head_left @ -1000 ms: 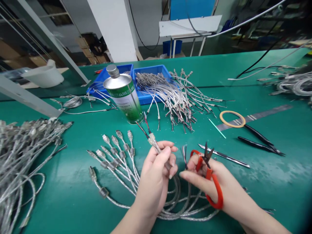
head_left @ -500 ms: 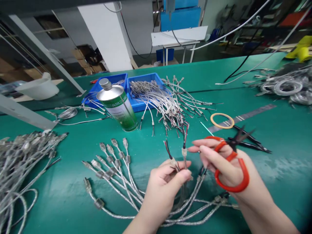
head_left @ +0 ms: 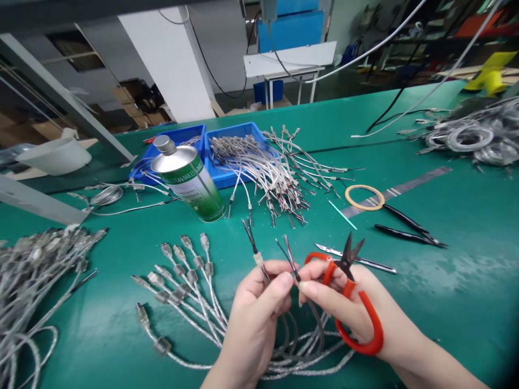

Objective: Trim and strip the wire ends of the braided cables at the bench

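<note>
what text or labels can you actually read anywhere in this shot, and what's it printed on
Metal can, green and white label: there is print on the green band and smaller lines on the white part, all too blurred to read.
Red-handled scissors in the right hand: no marking shows.
Cable ends held in the left hand: no print shows.
Blue bins, tape ring, green bench: no text shows.
Nothing else in view is legible.

Bright, even light falls from overhead, so the green desk (head_left: 446,302) shows only soft, faint shadows under the cables and a pale sheen at its right side. Glare streaks the metal can (head_left: 187,181). The wide lens bends straight lines toward the edges, the corners darken, and the far room looks dim and slightly soft.
</note>
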